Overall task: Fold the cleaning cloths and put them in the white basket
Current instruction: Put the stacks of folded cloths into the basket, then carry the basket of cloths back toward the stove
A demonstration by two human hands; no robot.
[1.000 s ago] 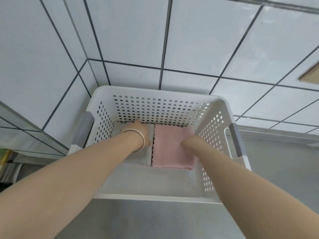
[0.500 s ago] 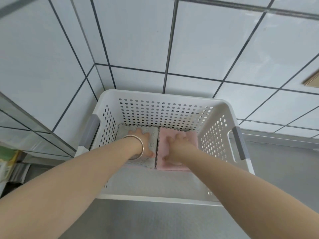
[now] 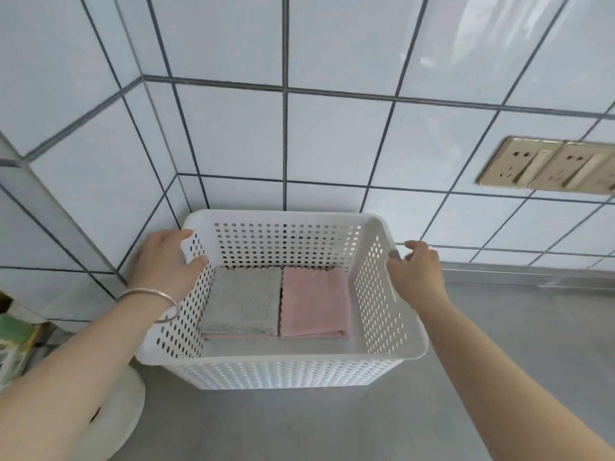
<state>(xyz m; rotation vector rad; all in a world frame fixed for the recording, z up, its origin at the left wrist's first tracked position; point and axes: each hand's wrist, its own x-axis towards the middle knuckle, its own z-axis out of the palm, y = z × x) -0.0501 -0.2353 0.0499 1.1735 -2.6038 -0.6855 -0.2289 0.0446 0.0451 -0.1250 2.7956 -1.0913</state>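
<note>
The white basket [image 3: 283, 357] with perforated walls stands on the grey counter against the tiled wall. Two folded piles lie side by side on its floor: a grey cloth [image 3: 244, 299] on the left with a pink layer under it, and a pink cloth [image 3: 314, 301] on the right. My left hand [image 3: 163, 264], with a metal bangle on the wrist, grips the basket's left rim, thumb inside and fingers over the top. My right hand [image 3: 416, 274] curls round the grey handle on the right rim. Neither hand touches the cloths.
The tiled corner lies just behind and to the left of the basket. Gold wall sockets [image 3: 549, 166] sit on the wall at the right. A white round object [image 3: 123, 414] lies under my left forearm, and a green package [image 3: 13, 334] is at the far left.
Both hands have come up off the cloths inside the basket and moved outward to its left and right rims. The view has pulled back and tilted upward.
</note>
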